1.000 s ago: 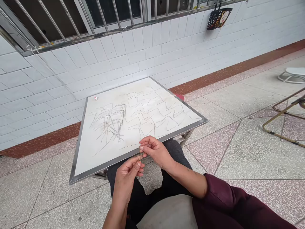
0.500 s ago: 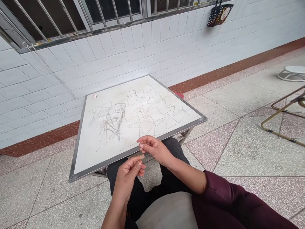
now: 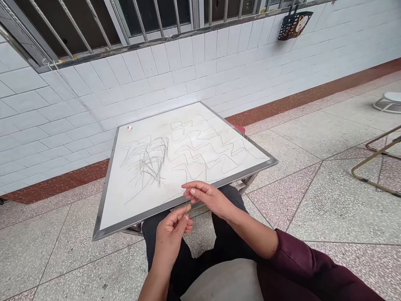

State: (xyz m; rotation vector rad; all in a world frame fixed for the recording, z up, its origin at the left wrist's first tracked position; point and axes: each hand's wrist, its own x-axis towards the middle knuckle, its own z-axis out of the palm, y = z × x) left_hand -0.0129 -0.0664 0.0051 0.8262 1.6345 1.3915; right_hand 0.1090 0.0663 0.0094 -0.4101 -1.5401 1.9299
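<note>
A thin strand (image 3: 187,204), apparently thread though too fine to be sure, is pinched between the thumb and forefinger of the left hand (image 3: 171,238) and the fingertips of the right hand (image 3: 206,197). Both hands are closed on it, just above the near steel frame (image 3: 140,218) of a white board (image 3: 115,205). Zigzag lines and a dense scribble are drawn on the board, and a small red-and-white object (image 3: 129,128) lies near its far corner. A maroon sleeve (image 3: 300,267) is worn on the right arm. A black basket printed with a cartoon face (image 3: 294,26) hangs on the white tiled wall (image 3: 140,79).
</note>
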